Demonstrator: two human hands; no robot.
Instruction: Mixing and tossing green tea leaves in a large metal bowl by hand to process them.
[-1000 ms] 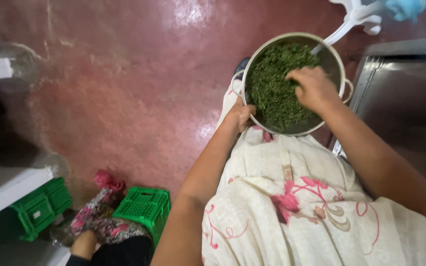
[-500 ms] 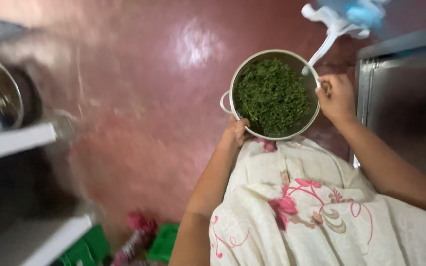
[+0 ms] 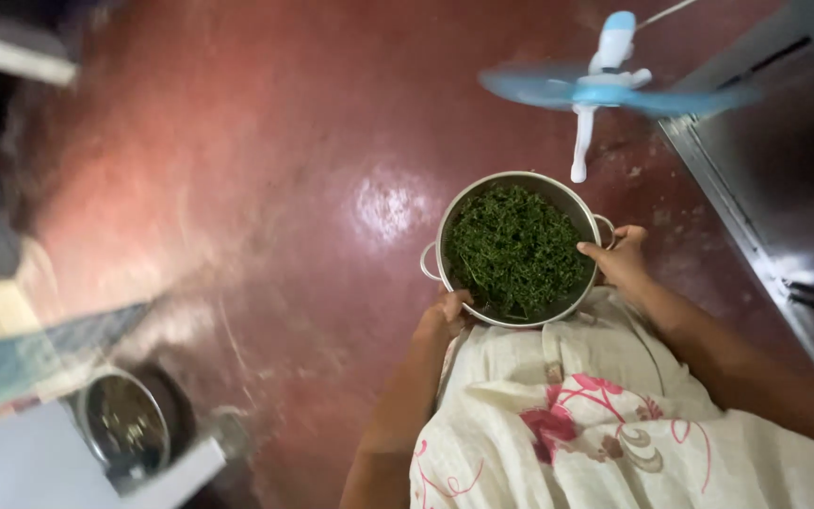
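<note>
Pot [image 3: 518, 179] of chopped greens [image 3: 516, 250], carried at waist height over a red floor [image 3: 266, 188], sits clamped between a left hand [image 3: 443, 316] and right hand [image 3: 622, 259], fingers curled over its rim, where a slipping grip near the spinning blue fan [image 3: 605, 90] could spill the load.

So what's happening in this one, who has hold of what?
A person in a cream dress with pink flowers carries a round steel pot full of chopped dark green leaves, held out over a glossy red floor. The left hand grips the near rim of the pot and the right hand grips its far side by the handle. A blue and white fan stands just beyond the pot. A second metal pot sits on a shelf at lower left.
</note>
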